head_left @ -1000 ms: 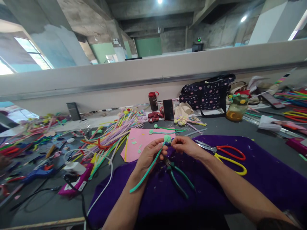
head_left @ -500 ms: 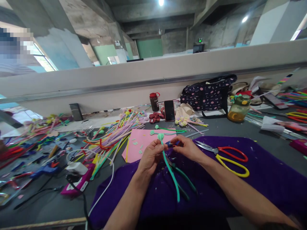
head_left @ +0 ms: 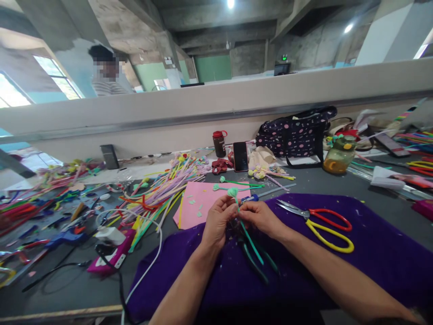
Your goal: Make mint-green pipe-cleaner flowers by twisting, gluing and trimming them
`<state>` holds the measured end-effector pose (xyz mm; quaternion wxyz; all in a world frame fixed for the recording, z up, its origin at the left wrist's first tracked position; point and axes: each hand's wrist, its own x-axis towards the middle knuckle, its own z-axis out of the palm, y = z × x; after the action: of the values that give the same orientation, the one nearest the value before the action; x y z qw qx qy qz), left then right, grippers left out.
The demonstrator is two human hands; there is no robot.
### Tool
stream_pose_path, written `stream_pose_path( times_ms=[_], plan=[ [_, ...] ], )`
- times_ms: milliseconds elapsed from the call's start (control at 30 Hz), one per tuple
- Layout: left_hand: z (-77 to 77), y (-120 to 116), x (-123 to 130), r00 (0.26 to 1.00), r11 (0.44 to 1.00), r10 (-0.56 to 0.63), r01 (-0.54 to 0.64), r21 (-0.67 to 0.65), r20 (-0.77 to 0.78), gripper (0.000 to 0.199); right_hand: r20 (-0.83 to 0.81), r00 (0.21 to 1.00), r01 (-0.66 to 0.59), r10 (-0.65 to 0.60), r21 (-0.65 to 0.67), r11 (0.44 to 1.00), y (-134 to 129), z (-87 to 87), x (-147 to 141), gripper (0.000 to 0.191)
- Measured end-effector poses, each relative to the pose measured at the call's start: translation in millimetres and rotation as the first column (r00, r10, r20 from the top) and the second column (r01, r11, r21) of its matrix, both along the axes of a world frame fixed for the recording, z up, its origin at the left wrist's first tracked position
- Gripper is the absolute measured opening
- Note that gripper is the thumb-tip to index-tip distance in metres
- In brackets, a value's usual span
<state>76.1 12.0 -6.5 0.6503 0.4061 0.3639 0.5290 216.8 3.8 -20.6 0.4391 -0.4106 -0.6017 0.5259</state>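
Note:
A mint-green pipe cleaner flower [head_left: 232, 192] stands upright above my fingertips, its stem [head_left: 252, 246] slanting down to the right. My left hand [head_left: 218, 220] pinches the stem just under the flower head. Close beside it, my right hand [head_left: 259, 217] is closed with its fingertips on the same stem. A small blue object [head_left: 250, 198] shows behind my right fingers; its kind and whether I hold it are unclear. Green-handled pliers [head_left: 252, 259] lie below my hands on the purple cloth [head_left: 169, 275], their jaws hidden. Scissors [head_left: 309, 215] with red and yellow handles rest right of my right hand.
Pink paper [head_left: 192, 212] with green scraps lies beyond my left hand. Pipe cleaners [head_left: 165, 185] pile up at left near a power strip [head_left: 111, 259]. A phone [head_left: 240, 156], dark bottle [head_left: 219, 143], patterned bag [head_left: 291, 137] and green jug [head_left: 339, 155] stand behind. A person [head_left: 108, 74] is beyond the partition.
My right hand has come in to the stem beside my left fingers. The flower has shifted slightly right, its stem slanting more. A person now shows farther right beyond the partition.

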Motion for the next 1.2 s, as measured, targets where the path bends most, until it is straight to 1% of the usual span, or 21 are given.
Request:
stream_pose_path(
  times_ms=[67, 167, 233, 333, 467, 533, 667, 733, 833, 967, 1067, 1200],
  plan=[
    [0.1, 0.4, -1.1, 1.0, 1.0, 0.009, -0.01, -0.017, -0.012, 0.033, -0.002, 1.0, -0.006, 0.006, 0.022, 1.0, -0.2, 1.8, 2.2, 0.021],
    [-2.8, 1.2, -2.5, 1.0, 1.0, -0.019, 0.019, -0.025, -0.019, 0.024, 0.006, 0.998, -0.068, 0.068, 0.038, 0.997, -2.6, 1.7, 3.0, 0.022],
    [-6.5, 1.3, -2.7, 0.999, 0.998, -0.053, 0.053, -0.027, -0.011, 0.023, 0.019, 0.993, -0.121, 0.12, 0.036, 0.992, -4.4, -0.3, 2.7, 0.023],
    [-10.4, 0.4, -2.3, 0.998, 0.998, -0.063, 0.062, -0.024, -0.019, 0.023, 0.039, 0.984, -0.176, 0.176, 0.009, 0.984, -6.0, -3.0, 3.2, 0.023],
    [-7.9, -2.7, -2.8, 0.997, 0.998, -0.061, 0.062, 0.017, -0.055, 0.025, 0.072, 0.977, -0.2, 0.201, -0.012, 0.98, -6.0, -3.7, 5.0, 0.025],
    [-4.9, -3.7, -4.2, 0.996, 0.997, -0.053, 0.057, 0.047, -0.065, 0.025, 0.072, 0.982, -0.177, 0.177, -0.012, 0.984, -5.2, -3.6, 5.8, 0.025],
    [-0.7, -3.5, -8.2, 0.993, 0.994, -0.019, 0.032, 0.109, -0.118, 0.022, 0.041, 0.997, -0.067, 0.067, 0.0, 0.998, -1.4, -3.6, 8.4, 0.024],
    [0.4, -3.3, -9.3, 0.989, 0.989, 0.007, 0.015, 0.147, -0.15, 0.019, 0.021, 0.999, -0.031, 0.031, 0.007, 0.999, 0.7, -2.7, 10.1, 0.023],
    [1.3, -3.8, -9.2, 0.98, 0.982, 0.039, -0.001, 0.189, -0.197, 0.015, 0.003, 1.0, -0.008, 0.008, 0.025, 1.0, 1.6, 0.9, 12.4, 0.022],
    [1.2, -4.6, -8.3, 0.964, 0.974, 0.079, -0.021, 0.224, -0.255, 0.016, -0.014, 1.0, 0.023, -0.023, 0.045, 0.999, -0.3, 7.5, 13.7, 0.022],
    [-0.4, -4.6, -8.6, 0.959, 0.97, 0.082, -0.015, 0.241, -0.273, 0.015, -0.031, 0.998, 0.05, -0.048, 0.058, 0.997, -1.0, 9.6, 14.3, 0.022],
    [-2.5, -4.6, -9.5, 0.956, 0.965, 0.071, 0.007, 0.261, -0.286, 0.015, -0.032, 0.999, 0.036, -0.034, 0.055, 0.998, -1.2, 9.5, 14.8, 0.02]
  ],
)
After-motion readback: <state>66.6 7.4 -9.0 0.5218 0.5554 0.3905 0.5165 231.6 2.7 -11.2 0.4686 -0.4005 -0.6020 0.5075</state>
